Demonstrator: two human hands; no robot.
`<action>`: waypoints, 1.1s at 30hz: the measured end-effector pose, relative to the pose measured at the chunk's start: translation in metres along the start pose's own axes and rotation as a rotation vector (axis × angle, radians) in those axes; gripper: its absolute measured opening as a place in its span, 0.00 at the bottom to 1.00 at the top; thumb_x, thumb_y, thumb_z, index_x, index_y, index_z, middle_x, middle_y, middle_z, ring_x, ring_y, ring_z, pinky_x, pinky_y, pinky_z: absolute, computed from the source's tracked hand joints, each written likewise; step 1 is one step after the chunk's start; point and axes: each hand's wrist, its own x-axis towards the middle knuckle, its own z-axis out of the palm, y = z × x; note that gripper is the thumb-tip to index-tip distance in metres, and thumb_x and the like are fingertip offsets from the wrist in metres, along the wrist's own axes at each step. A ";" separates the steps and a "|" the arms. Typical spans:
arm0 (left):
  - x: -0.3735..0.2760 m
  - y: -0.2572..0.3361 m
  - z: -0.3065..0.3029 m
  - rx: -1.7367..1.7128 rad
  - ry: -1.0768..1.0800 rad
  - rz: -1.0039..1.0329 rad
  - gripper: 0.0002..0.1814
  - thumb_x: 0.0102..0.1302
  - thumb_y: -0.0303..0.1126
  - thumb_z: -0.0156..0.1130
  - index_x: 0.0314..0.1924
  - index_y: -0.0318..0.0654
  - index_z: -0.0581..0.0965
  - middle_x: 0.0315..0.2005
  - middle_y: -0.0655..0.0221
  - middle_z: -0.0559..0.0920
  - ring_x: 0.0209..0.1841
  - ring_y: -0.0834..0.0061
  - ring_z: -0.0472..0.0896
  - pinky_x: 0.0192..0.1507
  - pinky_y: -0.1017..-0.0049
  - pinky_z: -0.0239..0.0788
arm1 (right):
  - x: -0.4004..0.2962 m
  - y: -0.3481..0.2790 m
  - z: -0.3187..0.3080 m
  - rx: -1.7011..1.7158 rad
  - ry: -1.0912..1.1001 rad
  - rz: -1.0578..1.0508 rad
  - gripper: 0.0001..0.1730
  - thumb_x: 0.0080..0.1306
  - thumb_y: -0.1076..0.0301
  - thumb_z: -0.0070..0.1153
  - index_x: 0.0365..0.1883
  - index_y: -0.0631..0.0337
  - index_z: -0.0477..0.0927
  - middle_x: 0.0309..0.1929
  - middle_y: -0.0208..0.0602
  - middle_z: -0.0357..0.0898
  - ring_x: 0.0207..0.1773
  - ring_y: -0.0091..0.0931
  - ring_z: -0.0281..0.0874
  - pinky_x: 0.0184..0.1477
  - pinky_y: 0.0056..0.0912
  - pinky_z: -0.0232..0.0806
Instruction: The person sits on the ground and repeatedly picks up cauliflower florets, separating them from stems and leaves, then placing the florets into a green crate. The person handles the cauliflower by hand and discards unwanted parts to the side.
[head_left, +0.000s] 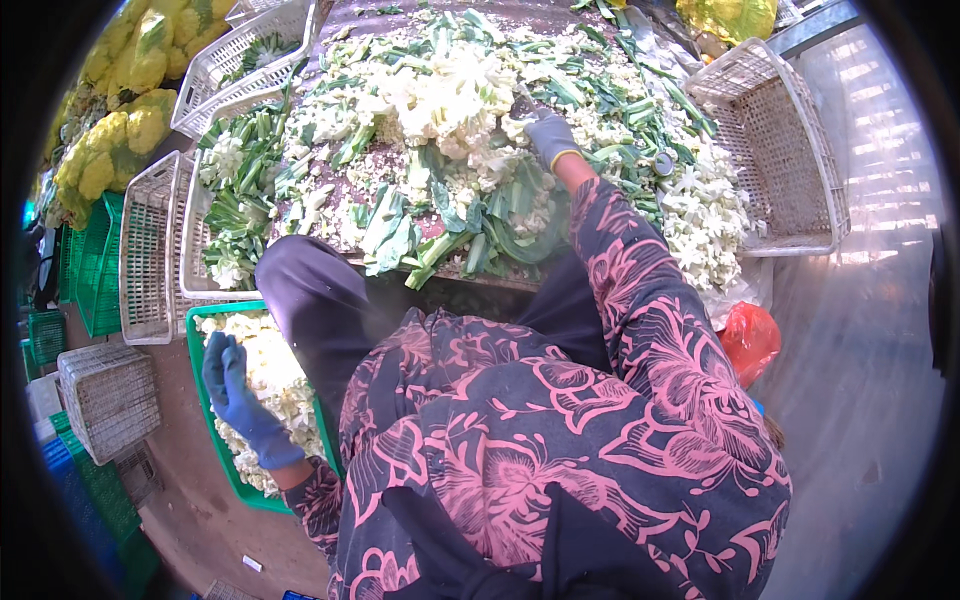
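My left hand (244, 401), in a blue glove, is over a green crate (247, 491) of cut cauliflower florets (289, 375) at my left side; its fingers are apart and nothing shows in them. My right hand (551, 137), in a grey glove with a yellow cuff, reaches onto the work table (349, 161). It is closed around a thin tool, likely a knife (525, 94), whose tip lies by the cauliflower pile (457, 97). Cut leaves and stalks (517, 217) lie at the table's near edge, and more white cauliflower pieces (701, 217) are heaped at the right.
A white crate (191, 255) of leafy cauliflower trimmings stands left of the table, with more white crates beside it. An upright-sided white crate (829, 172) is at the right, near a red plastic bag (750, 341). Yellow-wrapped cauliflowers (120, 146) lie at upper left. Stacked crates (109, 401) stand lower left.
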 end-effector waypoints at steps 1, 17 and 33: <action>-0.002 0.004 0.020 -0.074 -0.073 -0.014 0.18 0.70 0.26 0.53 0.58 0.28 0.72 0.54 0.59 0.76 0.55 0.69 0.77 0.59 0.71 0.70 | -0.008 -0.008 -0.008 0.048 0.063 0.035 0.25 0.57 0.61 0.53 0.53 0.60 0.77 0.30 0.42 0.81 0.30 0.29 0.79 0.36 0.32 0.70; -0.020 -0.024 0.114 -0.939 -0.355 -0.530 0.11 0.69 0.29 0.52 0.49 0.37 0.73 0.44 0.65 0.78 0.48 0.68 0.78 0.49 0.65 0.75 | -0.271 -0.194 0.027 0.620 -0.529 -0.656 0.19 0.61 0.69 0.53 0.51 0.62 0.74 0.38 0.48 0.81 0.39 0.41 0.81 0.42 0.36 0.72; -0.060 -0.038 -0.046 -1.088 0.450 -0.258 0.12 0.68 0.29 0.52 0.49 0.32 0.72 0.48 0.58 0.77 0.51 0.60 0.78 0.54 0.57 0.74 | -0.374 -0.266 0.144 0.111 -0.691 -1.358 0.08 0.63 0.69 0.49 0.39 0.59 0.75 0.32 0.50 0.78 0.32 0.46 0.78 0.36 0.48 0.71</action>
